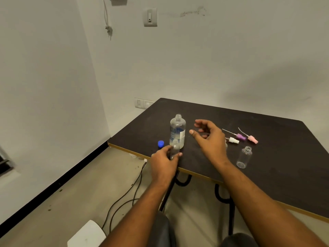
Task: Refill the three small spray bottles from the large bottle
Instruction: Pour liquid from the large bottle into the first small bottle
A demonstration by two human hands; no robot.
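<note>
- Standing upright near the left front corner of the desk point(277, 186), the large bottle point(177, 131) is uncapped. It is clear plastic with a blue-printed label, and its liquid level is hard to read.
- Judging by its thin clear wall, it will probably be light, smooth and a little squeezable. Taking it round the middle, at the label, should give the steadiest pour. A hard squeeze could send liquid past a narrow neck.
- Its blue cap point(160, 143) sits on the desk just to its left.
- One small bottle point(175, 148) stands directly in front of the large bottle, open-necked and seemingly empty.
- The left grip point(164, 162) pinches this small bottle between thumb and fingers, close to the desk's front edge.
- Being small and light, it would tip easily, so holding it down while pouring looks sensible.
- The right grip point(210, 138) hovers just right of the large bottle, fingers spread and loosely curved, holding nothing.
- A second small bottle point(244, 156) stands further right, uncapped and apparently empty. The third is not clearly visible and may be hidden behind the right wrist.
- Three spray heads lie beyond, all off their bottles with dip tubes attached: white point(233, 140), purple point(240, 137) and pink point(252, 139).
</note>
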